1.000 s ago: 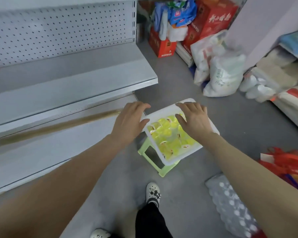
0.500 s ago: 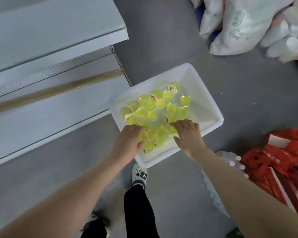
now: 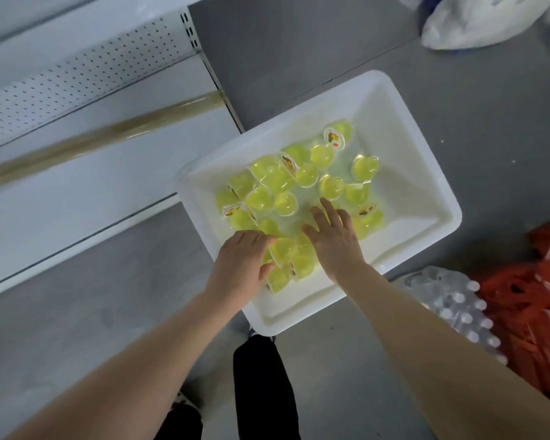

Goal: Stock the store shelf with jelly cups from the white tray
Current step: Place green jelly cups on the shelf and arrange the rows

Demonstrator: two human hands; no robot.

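Observation:
A white tray [image 3: 423,173] sits low in front of me, holding several yellow-green jelly cups [image 3: 302,179] with printed lids. Both my hands are inside its near end. My left hand [image 3: 240,265] curls its fingers and thumb round a jelly cup [image 3: 283,249] at the near-left corner. My right hand [image 3: 335,238] lies over the cups in the middle with its fingers spread and fairly straight, touching them. The white store shelf [image 3: 77,192] runs along the left with no cups visible on it.
A brownish clear strip [image 3: 108,134] edges the shelf and perforated panels sit above it. White sacks [image 3: 477,20] lie at the top right. A pack of water bottles [image 3: 451,306] and red bags [image 3: 537,296] sit right of the tray. My black-trousered legs [image 3: 261,392] stand on grey floor.
The view has tilted down and moved closer to the tray. Both hands went from the tray's far rim down onto the cups at its near end, and the left closed round a cup.

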